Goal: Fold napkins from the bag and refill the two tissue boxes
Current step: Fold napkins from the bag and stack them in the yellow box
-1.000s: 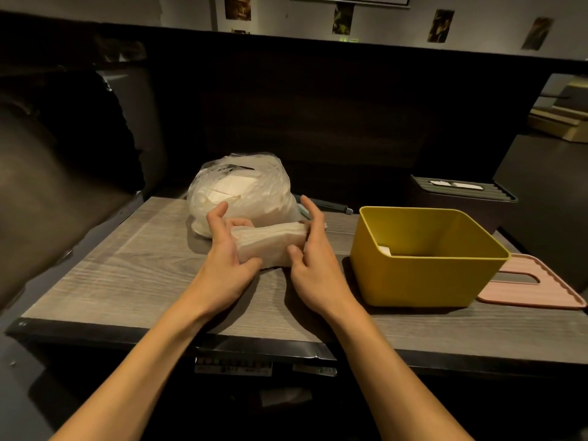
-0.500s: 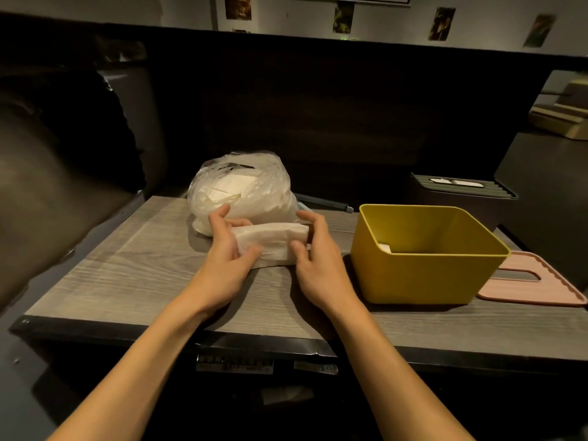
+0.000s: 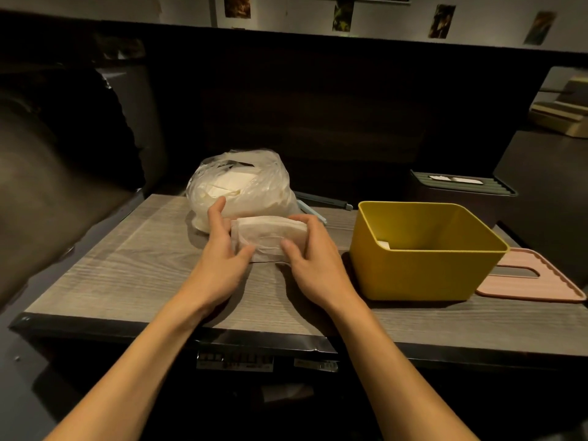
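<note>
A folded stack of white napkins (image 3: 269, 237) stands on the wooden table (image 3: 127, 265) in front of the clear plastic bag (image 3: 241, 189) of napkins. My left hand (image 3: 222, 253) grips the stack's left end, thumb under the near edge. My right hand (image 3: 313, 249) grips its right end, fingers curled over the top. To the right stands the open yellow tissue box (image 3: 420, 253), with a little white paper at its bottom. Its pink slotted lid (image 3: 531, 278) lies flat beside it. A second, dark tissue box (image 3: 461, 192) with its lid on stands behind.
A light blue pen-like stick (image 3: 313, 211) lies behind the bag. A dark padded seat (image 3: 47, 173) borders the table on the left, and a dark wall panel rises behind it. The table's near edge runs just under my forearms.
Both hands closed in on the napkin stack. My right hand curled its fingers over the top of the stack's right end, and the stack shifted slightly right and up.
</note>
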### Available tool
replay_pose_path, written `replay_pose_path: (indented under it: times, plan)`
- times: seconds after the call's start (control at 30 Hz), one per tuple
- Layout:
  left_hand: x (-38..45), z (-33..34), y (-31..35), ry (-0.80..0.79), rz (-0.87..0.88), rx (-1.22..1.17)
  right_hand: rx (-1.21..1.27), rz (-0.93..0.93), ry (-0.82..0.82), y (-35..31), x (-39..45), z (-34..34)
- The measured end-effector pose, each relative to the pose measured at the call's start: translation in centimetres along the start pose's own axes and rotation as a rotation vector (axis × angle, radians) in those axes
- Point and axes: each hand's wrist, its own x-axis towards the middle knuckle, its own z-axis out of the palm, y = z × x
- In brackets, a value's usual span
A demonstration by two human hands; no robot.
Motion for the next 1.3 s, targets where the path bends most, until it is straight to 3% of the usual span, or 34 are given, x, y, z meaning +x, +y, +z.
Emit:
replay_pose_path:
  times: [0.1,0.17,0.37,0.53,0.73,0.9,1.1,1.3]
  plan:
    - [0.1,0.3,-0.3,-0.087,0.034,0.178,-0.13,-0.021,-0.121,-0.2,0.0,0.3]
    - [0.2,0.6,-0.4,-0.09,0.038,0.221,-0.097,-0.016,-0.085,0.0,0.1,0.3]
    - [0.3,0.2,-0.7,0.1,0.021,0.106,0.058,0.008,0.124,0.6,0.3,-0.1]
    - [-0.5,-0.2,0.8,0.118,-0.061,0.02,0.008,0.003,0.094,0.6,0.2,0.0]
    - [-1.3,-0.6,2.0,0.162,-0.08,0.09,-0.056,-0.02,0.15,-0.4,-0.6,-0.5]
    - [-1.7,-2.6,3.3,0.126,-0.107,0.052,-0.208,-0.114,0.078,-2.8,-1.2,-1.9]
    - [-0.4,-3.5,8.6,0.103,0.02,0.055,-0.332,-0.27,0.085,-7.7,-0.3,-6.8]
    - [2.4,0.3,13.4,-0.007,0.162,0.119,-0.405,-0.248,0.139,-7.6,-0.1,-14.1]
